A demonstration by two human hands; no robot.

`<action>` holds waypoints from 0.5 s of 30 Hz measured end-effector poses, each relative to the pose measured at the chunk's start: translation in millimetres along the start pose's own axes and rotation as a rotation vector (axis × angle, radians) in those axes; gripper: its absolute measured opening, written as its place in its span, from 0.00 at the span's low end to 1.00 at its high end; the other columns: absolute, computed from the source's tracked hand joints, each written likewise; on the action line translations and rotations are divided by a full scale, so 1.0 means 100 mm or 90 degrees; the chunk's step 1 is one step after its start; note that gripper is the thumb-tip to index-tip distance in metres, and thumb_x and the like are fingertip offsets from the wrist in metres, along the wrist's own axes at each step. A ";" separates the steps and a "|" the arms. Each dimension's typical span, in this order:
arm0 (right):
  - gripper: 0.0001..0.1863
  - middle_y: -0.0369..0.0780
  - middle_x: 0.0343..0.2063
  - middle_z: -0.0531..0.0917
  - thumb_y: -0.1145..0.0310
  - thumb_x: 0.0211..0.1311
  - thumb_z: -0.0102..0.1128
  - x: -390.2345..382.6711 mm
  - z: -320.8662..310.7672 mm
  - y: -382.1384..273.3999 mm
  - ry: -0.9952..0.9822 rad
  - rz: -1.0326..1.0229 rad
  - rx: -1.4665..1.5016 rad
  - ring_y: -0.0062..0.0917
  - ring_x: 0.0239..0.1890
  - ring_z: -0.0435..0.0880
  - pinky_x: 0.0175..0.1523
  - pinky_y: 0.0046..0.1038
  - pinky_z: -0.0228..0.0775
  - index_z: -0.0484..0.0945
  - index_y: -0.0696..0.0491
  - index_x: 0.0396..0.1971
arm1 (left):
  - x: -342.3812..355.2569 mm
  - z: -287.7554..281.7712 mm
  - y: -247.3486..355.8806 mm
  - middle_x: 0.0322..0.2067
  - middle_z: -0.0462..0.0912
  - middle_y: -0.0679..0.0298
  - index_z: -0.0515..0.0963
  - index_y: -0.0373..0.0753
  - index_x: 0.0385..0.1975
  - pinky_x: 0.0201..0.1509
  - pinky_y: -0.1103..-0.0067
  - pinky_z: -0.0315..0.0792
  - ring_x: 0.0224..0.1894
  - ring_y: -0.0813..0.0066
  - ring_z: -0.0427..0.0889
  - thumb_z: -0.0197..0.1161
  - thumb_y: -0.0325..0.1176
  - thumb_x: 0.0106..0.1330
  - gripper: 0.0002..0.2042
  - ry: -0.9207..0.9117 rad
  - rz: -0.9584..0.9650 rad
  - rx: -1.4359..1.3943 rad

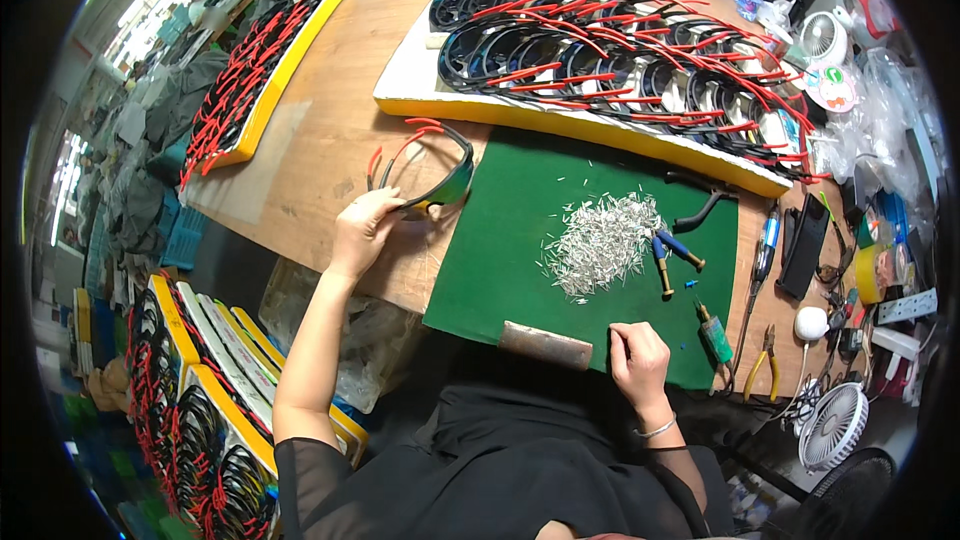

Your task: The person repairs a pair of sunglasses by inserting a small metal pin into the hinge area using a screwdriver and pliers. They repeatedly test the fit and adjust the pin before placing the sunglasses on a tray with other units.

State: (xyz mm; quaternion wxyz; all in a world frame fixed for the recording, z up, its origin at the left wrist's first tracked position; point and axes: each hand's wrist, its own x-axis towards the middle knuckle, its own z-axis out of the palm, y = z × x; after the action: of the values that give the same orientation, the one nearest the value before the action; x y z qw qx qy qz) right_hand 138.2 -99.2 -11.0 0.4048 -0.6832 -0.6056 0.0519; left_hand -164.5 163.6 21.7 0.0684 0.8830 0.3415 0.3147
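My left hand (366,228) pinches a pair of sunglasses (455,186) by one lens end. The glasses have a dark, greenish mirrored lens and black temples with red tips, and they are held just above the wood left of the green mat (480,280). At the mat's front edge rests my right hand (640,360), its fingers curled closed; whatever may be inside them is hidden. Left of that hand lies a worn metal bar (546,344). Beyond it, a pile of small silvery pins (605,245) spreads over the mat, with two blue-handled drivers (662,268) at its right side.
A white and yellow foam tray (430,90) full of black-and-red glasses stands behind the mat. Another glasses tray (290,80) is at far left. To the right lie a green-handled tool (713,333), yellow pliers (766,362), a blue screwdriver (767,240) and a small fan (834,426).
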 end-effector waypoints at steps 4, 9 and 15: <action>0.04 0.41 0.18 0.73 0.79 0.45 0.57 -0.01 0.00 0.00 0.023 -0.002 0.002 0.33 0.20 0.73 0.26 0.29 0.66 0.74 0.57 0.25 | 0.07 -0.29 0.24 0.28 0.79 0.59 0.77 0.37 0.32 0.38 0.78 0.71 0.32 0.66 0.78 0.61 0.21 0.49 0.10 0.010 -0.047 -0.048; 0.03 0.41 0.19 0.74 0.78 0.47 0.57 -0.01 -0.04 0.01 -0.004 0.034 0.033 0.31 0.20 0.73 0.26 0.27 0.65 0.75 0.56 0.25 | 0.12 -0.55 0.64 0.29 0.78 0.60 0.76 0.31 0.33 0.42 0.82 0.69 0.33 0.75 0.77 0.58 0.17 0.52 0.08 0.139 -0.118 0.003; 0.14 0.34 0.27 0.77 0.67 0.63 0.46 0.34 -0.56 -0.03 -0.085 0.315 0.514 0.09 0.21 0.67 0.25 0.11 0.59 0.72 0.60 0.43 | 0.01 -0.08 1.54 0.26 0.78 0.68 0.78 0.44 0.25 0.55 0.63 0.65 0.34 0.73 0.77 0.61 0.25 0.44 0.08 -0.067 0.234 -0.171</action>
State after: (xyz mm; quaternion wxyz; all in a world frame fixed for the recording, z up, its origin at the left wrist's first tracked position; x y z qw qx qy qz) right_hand 175.5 -97.3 42.3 0.5734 -0.5902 -0.3806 0.4219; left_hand -82.1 46.4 80.0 0.1446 0.9285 0.1263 0.3177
